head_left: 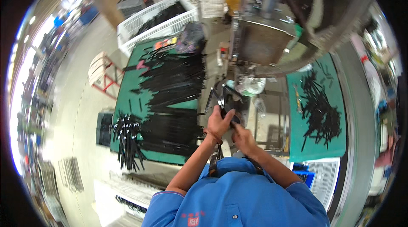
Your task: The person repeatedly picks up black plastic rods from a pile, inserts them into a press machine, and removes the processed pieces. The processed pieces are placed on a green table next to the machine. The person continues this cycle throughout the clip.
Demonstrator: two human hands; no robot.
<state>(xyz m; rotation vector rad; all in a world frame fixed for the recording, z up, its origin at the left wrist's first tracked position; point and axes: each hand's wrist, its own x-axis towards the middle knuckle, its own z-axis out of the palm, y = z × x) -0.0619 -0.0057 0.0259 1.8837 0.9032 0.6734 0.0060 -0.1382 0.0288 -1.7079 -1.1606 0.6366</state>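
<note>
My left hand (220,121) reaches to the middle of the workstation, its thumb and fingers closed round a dark piece that they largely hide. Just right of it and nearer to me, my right hand (244,139) is curled shut beside the same dark piece; what it grips is hidden. Beyond my fingers stands a small dark fixture with shiny metal arms (222,95). Left of my hands, long black strips (172,131) lie in dense rows on a green mat (123,99), some with shiny ends hanging over its near left corner.
A large machine (265,42) rises ahead, close beyond my hands. Loose black pieces (321,116) heap on the right green mat (299,148). Clear plastic film (254,86) lies beside the fixture. A white crate (127,31) of black strips stands far left; a red-legged stool (102,74) is on the floor.
</note>
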